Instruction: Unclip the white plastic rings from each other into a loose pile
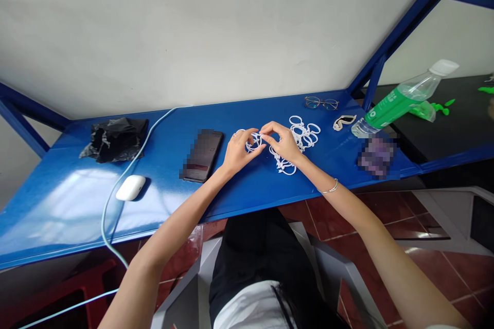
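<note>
Both hands meet over the middle of the blue table point(77, 195). My left hand point(240, 150) and my right hand point(281, 142) pinch the same small white plastic ring point(254, 141) between their fingertips, just above the tabletop. A heap of several more white rings point(303, 136) lies right behind and beside my right hand, some trailing under its wrist. A thin bracelet sits on my right wrist.
A dark phone point(203, 155) lies left of my hands. Further left are a white earbud case point(130, 187), a pale cable point(127, 169) and a crumpled black bag point(116, 138). Glasses point(321, 103), a beige clip point(343, 122) and a tipped green-labelled bottle point(401, 96) lie at the right.
</note>
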Available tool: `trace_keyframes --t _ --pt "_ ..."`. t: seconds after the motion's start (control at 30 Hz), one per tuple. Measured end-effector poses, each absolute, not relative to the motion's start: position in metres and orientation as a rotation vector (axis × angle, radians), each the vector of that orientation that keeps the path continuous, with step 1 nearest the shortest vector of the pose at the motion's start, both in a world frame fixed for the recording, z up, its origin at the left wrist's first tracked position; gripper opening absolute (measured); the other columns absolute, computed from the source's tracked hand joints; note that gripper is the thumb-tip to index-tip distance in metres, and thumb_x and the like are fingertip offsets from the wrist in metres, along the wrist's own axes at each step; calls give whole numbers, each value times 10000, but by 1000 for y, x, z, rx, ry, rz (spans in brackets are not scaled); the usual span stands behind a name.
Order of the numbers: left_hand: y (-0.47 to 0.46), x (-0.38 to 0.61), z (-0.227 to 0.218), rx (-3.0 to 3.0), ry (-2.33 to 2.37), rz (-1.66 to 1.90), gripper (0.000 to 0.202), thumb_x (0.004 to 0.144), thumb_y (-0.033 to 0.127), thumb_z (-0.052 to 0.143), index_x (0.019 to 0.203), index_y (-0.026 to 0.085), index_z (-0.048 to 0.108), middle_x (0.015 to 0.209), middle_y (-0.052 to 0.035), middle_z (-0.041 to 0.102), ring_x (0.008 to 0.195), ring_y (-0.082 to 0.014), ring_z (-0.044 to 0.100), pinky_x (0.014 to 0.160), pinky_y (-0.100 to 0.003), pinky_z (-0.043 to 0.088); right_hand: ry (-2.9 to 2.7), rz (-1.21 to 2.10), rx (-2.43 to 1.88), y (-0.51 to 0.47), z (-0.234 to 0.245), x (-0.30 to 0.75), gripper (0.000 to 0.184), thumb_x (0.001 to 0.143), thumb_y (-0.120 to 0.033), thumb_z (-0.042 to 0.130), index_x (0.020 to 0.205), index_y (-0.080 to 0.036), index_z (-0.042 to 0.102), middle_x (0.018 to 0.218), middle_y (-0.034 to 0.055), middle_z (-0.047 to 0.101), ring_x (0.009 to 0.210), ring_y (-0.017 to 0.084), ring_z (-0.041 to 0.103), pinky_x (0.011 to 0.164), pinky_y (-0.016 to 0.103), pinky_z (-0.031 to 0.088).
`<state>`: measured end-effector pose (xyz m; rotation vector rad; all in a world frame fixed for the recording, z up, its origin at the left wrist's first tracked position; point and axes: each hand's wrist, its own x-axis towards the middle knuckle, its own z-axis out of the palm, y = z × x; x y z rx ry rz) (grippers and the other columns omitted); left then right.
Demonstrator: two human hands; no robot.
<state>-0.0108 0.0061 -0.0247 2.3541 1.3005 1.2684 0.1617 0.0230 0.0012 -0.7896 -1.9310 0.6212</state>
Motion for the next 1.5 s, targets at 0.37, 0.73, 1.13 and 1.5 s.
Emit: trace_keyframes --t 0.37,0.73,1.13,1.5 --pt "7 -10 -25 2356 1291 1308 329 849 381 620 1096 179 541 730 6 590 730 -165 572 713 -277 421 -1904 676 -819 21 0 160 187 911 -393 537 927 -223 611 905 41 652 796 194 630 752 345 529" --pt "6 -10 -25 2367 1286 1297 323 856 390 610 1095 183 542 729 6 589 731 -166 564 715 -274 424 -1920 654 -786 22 1 161 153 915 -342 542 875 -217 620 861 38 647 780 188 618 718 334 522" --pt "6 -10 -25 2400 1278 1278 328 865 405 597 1099 182 541 736 1 587 739 -169 565 725 -281 426 -1939 614 -762 22 2 161 166 916 -333 540 837 -211 618 811 33 633 744 184 595 688 325 495" --pt "6 -10 -24 2429 1287 1267 316 871 422 587 1077 187 541 731 -4 592 753 -181 577 726 -292 425 -1943 602 -761 21 3 162 159 918 -320 540 831 -209 615 804 32 623 732 178 585 677 319 491"
